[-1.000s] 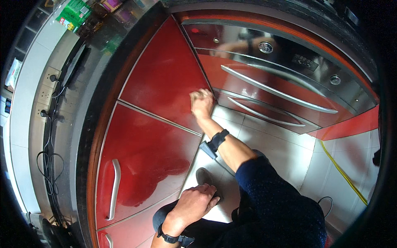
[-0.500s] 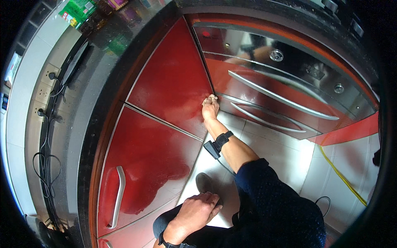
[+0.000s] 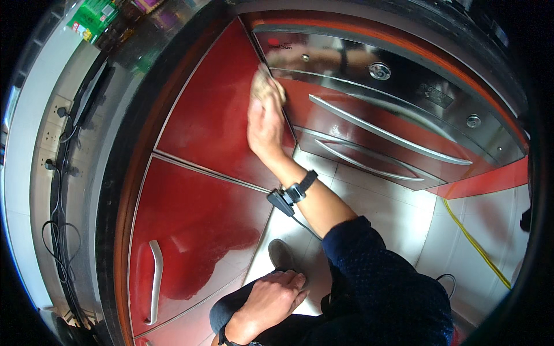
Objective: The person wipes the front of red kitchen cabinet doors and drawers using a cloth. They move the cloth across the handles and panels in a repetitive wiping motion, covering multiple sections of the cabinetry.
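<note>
My right hand (image 3: 265, 128) is closed on a crumpled beige cloth (image 3: 266, 86). It presses the cloth to the upper red cabinet door (image 3: 202, 109), along the edge beside the steel-fronted appliance (image 3: 340, 63). Part of the cloth is hidden by the fingers. Low in the view, my left hand (image 3: 271, 300) rests on my bent knee with loosely bent fingers and nothing visible in it. Below the upper door is another red door (image 3: 184, 213) with a silver handle (image 3: 154, 282); a darker patch with an uneven edge marks its surface.
A dark countertop (image 3: 109, 179) runs along the left, with black cables (image 3: 57, 230) and wall sockets (image 3: 55, 127) beyond it. A green package (image 3: 92, 20) stands at the far left. Curved silver handles (image 3: 386, 132) cross the appliance front. A yellow hose (image 3: 476, 245) lies at right over white tiles.
My right hand has moved up and slightly left along the door's edge with the cloth, from its lower corner. My left hand stays on the knee. The view has shifted slightly.
</note>
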Demonstrator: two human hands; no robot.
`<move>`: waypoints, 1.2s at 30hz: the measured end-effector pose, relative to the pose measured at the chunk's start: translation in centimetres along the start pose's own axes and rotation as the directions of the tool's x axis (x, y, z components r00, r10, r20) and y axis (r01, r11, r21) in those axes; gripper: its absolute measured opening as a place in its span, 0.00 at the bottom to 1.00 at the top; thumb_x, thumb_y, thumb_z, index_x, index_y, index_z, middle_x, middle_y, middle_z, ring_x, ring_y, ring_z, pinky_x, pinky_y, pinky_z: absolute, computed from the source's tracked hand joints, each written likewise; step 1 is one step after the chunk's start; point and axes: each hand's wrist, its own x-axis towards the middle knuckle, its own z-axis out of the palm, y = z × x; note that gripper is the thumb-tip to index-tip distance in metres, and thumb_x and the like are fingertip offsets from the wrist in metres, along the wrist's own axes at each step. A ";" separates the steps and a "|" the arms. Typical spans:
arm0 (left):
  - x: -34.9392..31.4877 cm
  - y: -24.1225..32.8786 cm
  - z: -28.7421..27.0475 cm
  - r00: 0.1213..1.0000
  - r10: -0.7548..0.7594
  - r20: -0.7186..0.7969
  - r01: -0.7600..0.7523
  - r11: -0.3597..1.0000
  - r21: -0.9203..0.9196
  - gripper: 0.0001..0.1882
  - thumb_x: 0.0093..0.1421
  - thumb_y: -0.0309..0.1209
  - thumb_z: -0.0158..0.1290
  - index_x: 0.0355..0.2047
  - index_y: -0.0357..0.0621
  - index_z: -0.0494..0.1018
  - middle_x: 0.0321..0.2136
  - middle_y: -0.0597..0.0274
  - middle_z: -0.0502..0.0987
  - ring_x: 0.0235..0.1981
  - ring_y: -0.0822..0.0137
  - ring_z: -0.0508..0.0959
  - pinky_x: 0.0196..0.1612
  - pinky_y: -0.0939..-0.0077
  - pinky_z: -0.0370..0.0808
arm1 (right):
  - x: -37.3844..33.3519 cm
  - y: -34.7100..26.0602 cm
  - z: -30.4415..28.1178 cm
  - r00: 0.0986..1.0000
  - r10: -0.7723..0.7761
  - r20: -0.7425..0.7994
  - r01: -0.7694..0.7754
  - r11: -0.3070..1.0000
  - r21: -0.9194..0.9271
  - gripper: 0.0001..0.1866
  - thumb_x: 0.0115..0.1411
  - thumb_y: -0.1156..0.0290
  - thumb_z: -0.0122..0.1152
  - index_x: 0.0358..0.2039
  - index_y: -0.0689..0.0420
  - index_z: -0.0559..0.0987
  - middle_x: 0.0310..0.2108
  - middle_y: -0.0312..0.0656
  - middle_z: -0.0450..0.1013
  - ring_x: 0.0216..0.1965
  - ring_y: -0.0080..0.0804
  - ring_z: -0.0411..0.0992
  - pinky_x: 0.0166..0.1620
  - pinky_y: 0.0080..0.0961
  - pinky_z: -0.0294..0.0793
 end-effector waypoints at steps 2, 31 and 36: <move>-0.1 0.0 0.2 1.000 -0.014 0.000 0.014 1.000 -0.004 0.21 0.73 0.42 0.58 0.51 0.35 0.84 0.45 0.45 0.87 0.44 0.47 0.87 0.50 0.58 0.86 | -4.7 4.0 -1.2 0.994 0.110 0.029 -0.104 0.981 -0.165 0.20 0.76 0.70 0.50 0.63 0.63 0.74 0.65 0.61 0.71 0.67 0.60 0.69 0.71 0.51 0.64; 0.3 0.6 0.6 1.000 0.023 -0.007 -0.023 0.999 0.035 0.22 0.73 0.42 0.57 0.53 0.34 0.82 0.46 0.45 0.86 0.46 0.47 0.86 0.51 0.59 0.85 | -7.8 9.4 -2.1 0.673 0.712 0.201 -0.740 0.647 0.182 0.14 0.76 0.76 0.45 0.29 0.56 0.70 0.32 0.35 0.72 0.35 0.30 0.69 0.42 0.26 0.71; 0.2 0.3 0.3 1.000 0.020 -0.012 -0.020 0.998 0.066 0.21 0.72 0.42 0.58 0.51 0.34 0.82 0.44 0.45 0.86 0.44 0.46 0.86 0.48 0.58 0.86 | -0.3 -5.0 -1.3 0.995 0.045 0.091 -0.069 0.955 0.287 0.07 0.66 0.83 0.48 0.43 0.64 0.74 0.59 0.60 0.72 0.60 0.48 0.72 0.63 0.43 0.74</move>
